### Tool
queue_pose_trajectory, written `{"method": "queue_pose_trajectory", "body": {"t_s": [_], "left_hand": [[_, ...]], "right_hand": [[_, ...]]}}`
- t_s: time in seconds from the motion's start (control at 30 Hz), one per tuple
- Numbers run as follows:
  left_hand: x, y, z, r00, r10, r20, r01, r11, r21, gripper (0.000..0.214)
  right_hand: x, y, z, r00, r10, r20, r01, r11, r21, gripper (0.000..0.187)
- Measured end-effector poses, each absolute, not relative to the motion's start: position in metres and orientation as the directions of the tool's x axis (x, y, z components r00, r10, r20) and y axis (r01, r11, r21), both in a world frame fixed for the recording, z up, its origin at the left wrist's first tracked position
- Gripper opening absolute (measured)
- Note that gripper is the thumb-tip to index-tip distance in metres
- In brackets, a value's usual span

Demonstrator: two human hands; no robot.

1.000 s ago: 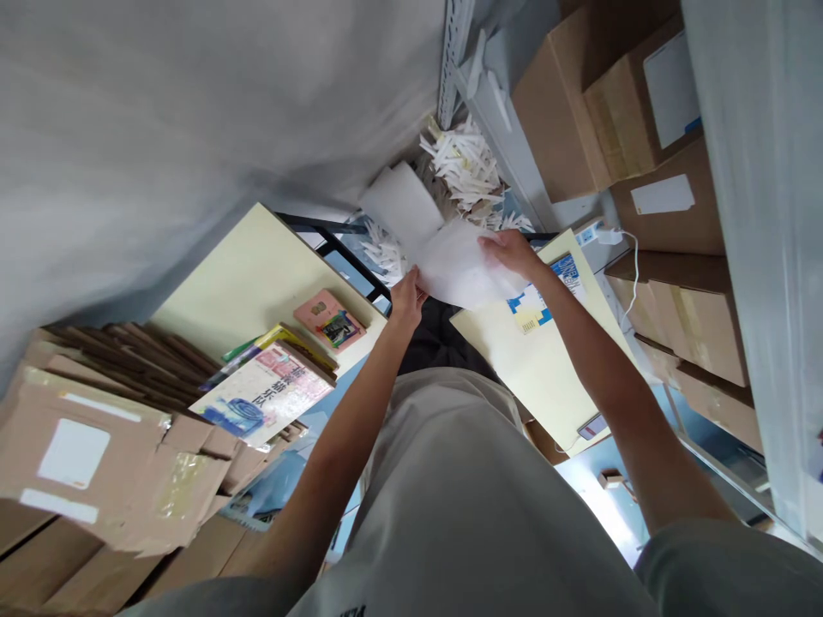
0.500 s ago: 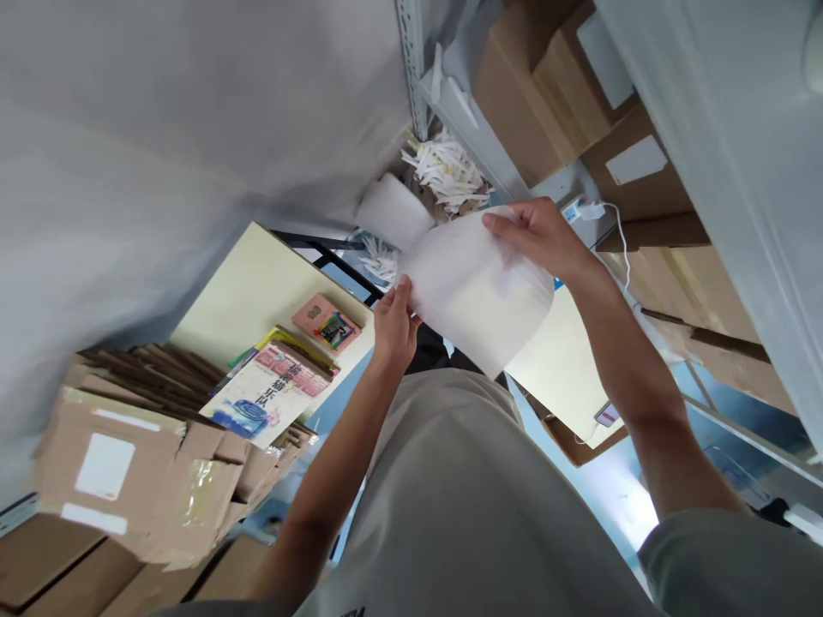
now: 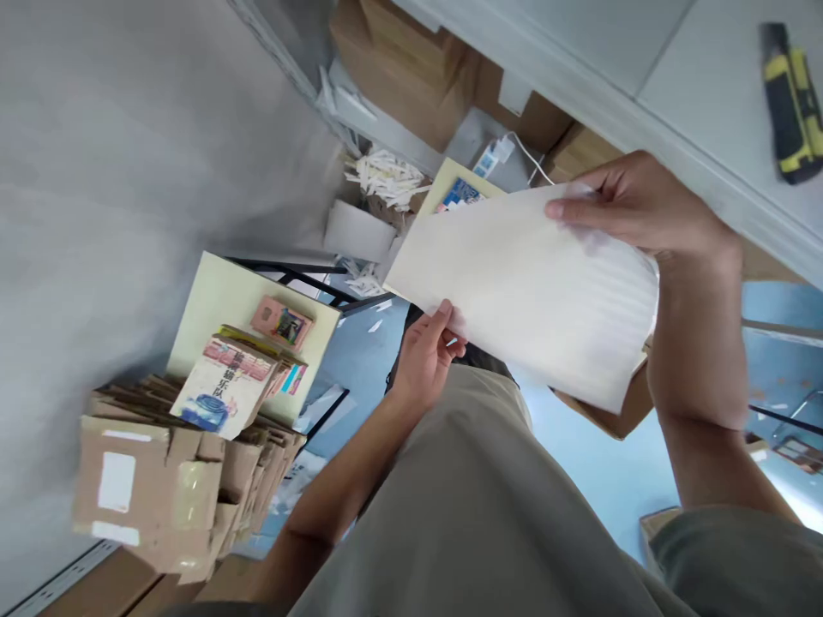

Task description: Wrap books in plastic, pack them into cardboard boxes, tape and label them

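A thin, slightly translucent white sheet (image 3: 520, 283) stretches between my hands in front of my body. My left hand (image 3: 424, 356) pinches its near edge, thumb on top. At the far right, my right hand (image 3: 643, 210) grips the upper edge between thumb and fingers. The sheet's right end hangs down a little, showing faint stripes. I cannot tell whether it is paper or plastic film. Behind its upper edge, a cream tabletop bears a partly covered blue printed item (image 3: 459, 193).
At left, books (image 3: 222, 386) and a pink box (image 3: 281, 323) lie on a cream table (image 3: 206, 300) beside stacked flattened cardboard (image 3: 147, 488). White paper strips (image 3: 386, 176) are heaped ahead. A power strip (image 3: 492, 158) sits by shelved boxes (image 3: 399, 77); a yellow-black cutter (image 3: 790, 103) rests upper right.
The sheet has moved right and spread wider as my right hand drew away from my left. My view has shifted, bringing the cutter and the blue printed item into sight.
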State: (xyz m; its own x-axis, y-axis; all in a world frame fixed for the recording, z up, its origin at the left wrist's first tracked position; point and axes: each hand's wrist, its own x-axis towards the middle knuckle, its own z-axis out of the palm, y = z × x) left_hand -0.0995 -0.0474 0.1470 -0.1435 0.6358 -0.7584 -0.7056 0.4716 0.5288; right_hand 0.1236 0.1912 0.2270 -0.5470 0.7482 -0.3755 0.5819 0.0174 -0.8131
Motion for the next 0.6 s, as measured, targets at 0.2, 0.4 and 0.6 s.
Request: {"method": "queue_pose_trajectory", "body": {"t_s": [0.2,0.4,0.6], "left_hand": [[-0.022,-0.040,0.071,0.059,0.491,-0.869,-0.635,0.690,0.347,0.058],[0.028,-0.035,0.007,0.097,0.344,-0.934,-0.465,0.846,0.263,0.031],[0.051,-0.027,-0.049,0.041,0.268,-0.962,-0.271,0.930,0.248,0.031]], "right_hand": [[0.268,0.174,0.126,-0.372,0.668,-0.645,0.828,-0.076,-0.556,0.048],[0.362,0.139,0.013,-0.199,0.768,-0.609,0.910,-0.086,-0.405,0.027],[0.328,0.080,-0.058,0.077,0.944,-0.320,0.956,-0.161,-0.245,0.037]]}}
